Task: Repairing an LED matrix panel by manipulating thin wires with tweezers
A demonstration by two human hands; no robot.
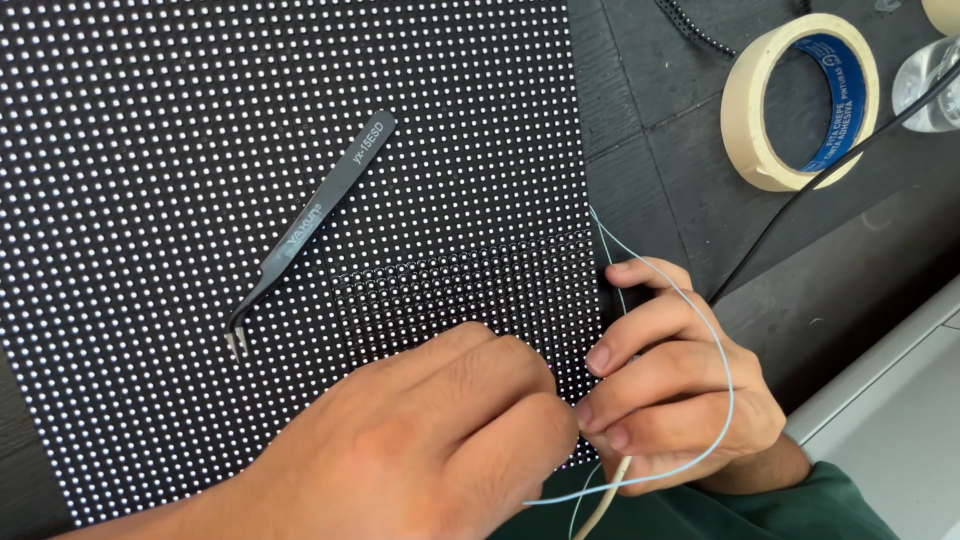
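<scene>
A black LED panel (180,130) covered in rows of small white dots lies flat and fills the left of the view. My left hand (420,450) rests on its lower right part, fingers pinched together. My right hand (680,390) sits at the panel's right edge with its fingers curled, fingertips meeting those of the left hand. A thin light blue wire (727,380) loops around the right hand and runs into the pinch between both hands. A cream-coloured strand (608,495) hangs below them. Black tweezers (310,220) lie loose on the panel, up and left of my hands.
A roll of cream masking tape (745,100) lies on the dark wooden table at the upper right. A black cable (800,195) crosses it diagonally. A clear glass object (925,95) stands at the far right edge. A white ledge (880,370) borders the table at the lower right.
</scene>
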